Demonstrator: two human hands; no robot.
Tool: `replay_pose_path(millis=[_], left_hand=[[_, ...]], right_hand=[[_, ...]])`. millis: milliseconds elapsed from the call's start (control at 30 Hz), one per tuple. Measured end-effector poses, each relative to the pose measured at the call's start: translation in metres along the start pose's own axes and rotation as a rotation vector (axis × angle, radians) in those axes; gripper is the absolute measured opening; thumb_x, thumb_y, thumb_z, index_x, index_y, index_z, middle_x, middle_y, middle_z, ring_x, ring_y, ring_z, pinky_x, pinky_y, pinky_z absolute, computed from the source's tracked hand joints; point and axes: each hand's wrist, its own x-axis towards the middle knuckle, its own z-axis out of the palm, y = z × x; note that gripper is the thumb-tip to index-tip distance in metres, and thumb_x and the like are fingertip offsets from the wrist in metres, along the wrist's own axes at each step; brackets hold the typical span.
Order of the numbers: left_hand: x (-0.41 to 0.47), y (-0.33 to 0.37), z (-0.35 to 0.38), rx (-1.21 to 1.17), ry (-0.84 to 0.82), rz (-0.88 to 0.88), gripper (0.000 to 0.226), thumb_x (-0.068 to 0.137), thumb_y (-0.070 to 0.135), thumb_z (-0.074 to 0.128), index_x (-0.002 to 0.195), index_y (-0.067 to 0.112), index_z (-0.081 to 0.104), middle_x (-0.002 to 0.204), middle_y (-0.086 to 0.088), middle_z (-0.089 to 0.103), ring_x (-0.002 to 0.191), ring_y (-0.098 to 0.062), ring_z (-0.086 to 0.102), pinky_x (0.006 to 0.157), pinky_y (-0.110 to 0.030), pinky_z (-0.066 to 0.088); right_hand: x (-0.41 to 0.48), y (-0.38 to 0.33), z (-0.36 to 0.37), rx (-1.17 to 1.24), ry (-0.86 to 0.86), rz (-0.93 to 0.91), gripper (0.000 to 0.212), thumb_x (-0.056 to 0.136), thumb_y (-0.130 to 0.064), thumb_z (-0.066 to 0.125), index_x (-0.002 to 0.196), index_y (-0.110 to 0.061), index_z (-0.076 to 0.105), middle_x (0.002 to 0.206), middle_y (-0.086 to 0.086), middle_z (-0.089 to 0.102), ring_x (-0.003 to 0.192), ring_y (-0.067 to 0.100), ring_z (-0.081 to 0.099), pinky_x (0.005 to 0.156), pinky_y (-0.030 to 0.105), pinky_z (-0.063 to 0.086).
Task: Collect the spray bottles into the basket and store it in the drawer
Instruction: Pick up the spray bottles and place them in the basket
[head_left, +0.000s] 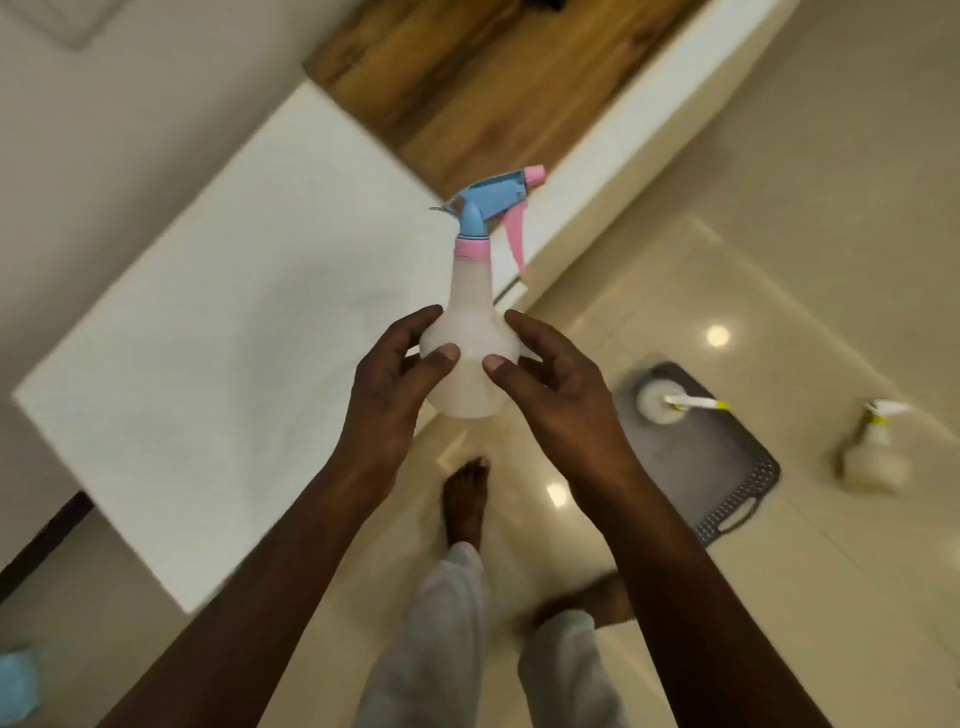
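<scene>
Both hands on pink-blue spray bottle (470, 332), upright, in the air.
Left hand (387, 387) and right hand (553, 387) fingers (415, 325) curl around its round belly from either side; thumbs on front.

Both hands raised, left (389, 384) & right (556, 389) cupped inward.

Glossy beige tiled floor (675, 291) with ceiling-light reflections. A white counter (208, 322) stands on it; beyond the counter lies a wood-grain panel (467, 78) edged by a white ledge (649, 130). Left of the counter, a plain pale wall (104, 130).
</scene>
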Motion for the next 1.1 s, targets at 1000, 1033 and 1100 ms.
replay_pose_path(millis=[1000,1033,1100], left_hand=[[0.126,-0.382,0.266,0.76,-0.46,0.009,0.08,0.082,0.007,0.085,0.152,0.009,0.047,0.154,-0.01,0.053,0.133,-0.018,0.053,0.098,0.0,0.037],[0.129,-0.384,0.268,0.767,-0.467,-0.003,0.08,0.083,0.007,0.083,0.153,0.01,0.045,0.156,-0.01,0.051,0.139,-0.021,0.051,0.105,-0.009,0.039],[0.133,-0.388,0.271,0.775,-0.477,-0.018,0.081,0.084,0.004,0.081,0.155,0.01,0.042,0.158,-0.01,0.048,0.144,-0.025,0.048,0.114,-0.021,0.041]], right_hand=[[0.1,0.434,-0.205,-0.329,0.241,-0.031,0.083,0.081,-0.01,0.086,0.153,-0.006,0.045,0.155,0.013,0.051,0.143,0.027,0.049,0.12,0.041,0.039],[0.103,0.439,-0.206,-0.329,0.241,-0.033,0.083,0.08,-0.01,0.086,0.153,-0.006,0.046,0.153,0.013,0.052,0.142,0.026,0.05,0.12,0.039,0.04],[0.108,0.446,-0.206,-0.311,0.25,-0.028,0.082,0.081,-0.016,0.086,0.152,-0.007,0.047,0.151,0.011,0.054,0.138,0.018,0.052,0.118,0.027,0.04]])
